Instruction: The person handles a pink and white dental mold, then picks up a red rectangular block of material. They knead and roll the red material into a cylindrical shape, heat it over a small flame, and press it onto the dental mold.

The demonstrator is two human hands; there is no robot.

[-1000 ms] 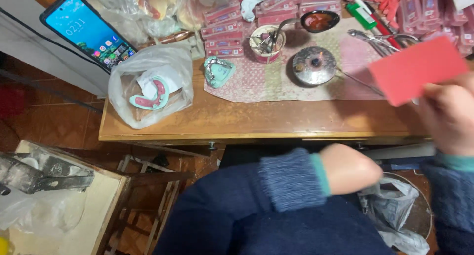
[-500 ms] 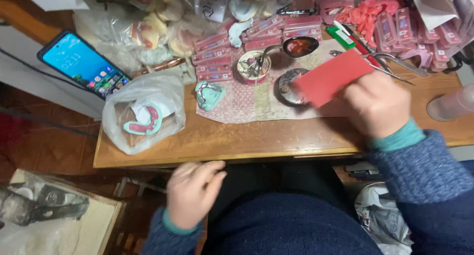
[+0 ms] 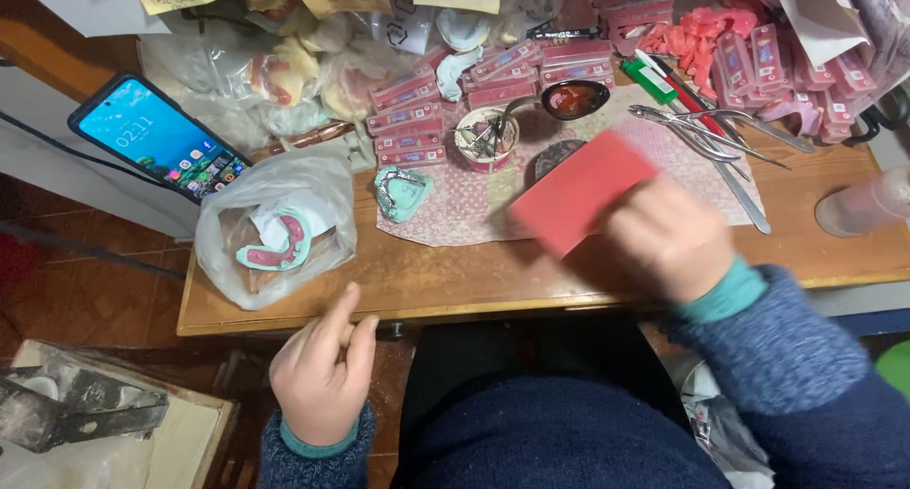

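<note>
My right hand [image 3: 668, 238] grips a flat red rectangular sheet [image 3: 578, 190] and holds it over the patterned cloth [image 3: 455, 200] on the wooden table [image 3: 474, 271]. The sheet hides most of a round dark dish [image 3: 555, 155] beneath it. My left hand [image 3: 320, 371] hangs below the table's front edge, fingers loosely curled, index finger raised, holding nothing. It is nearest a clear plastic bag [image 3: 275, 228] with a green and pink dental cast inside. A green dental cast with wire [image 3: 400, 191] lies on the cloth's left edge.
A lit smartphone [image 3: 156, 138] leans at the left. Behind the cloth are a small cup of tools [image 3: 485, 136], a black spoon-like bowl of red wax [image 3: 573, 99], metal pliers and tweezers [image 3: 706, 134], several pink tooth strips [image 3: 408, 119], and a clear bottle [image 3: 867, 205] at right.
The red sheet and my right hand have moved left and lower over the cloth. My left hand has shifted slightly right below the table edge, with its index finger raised.
</note>
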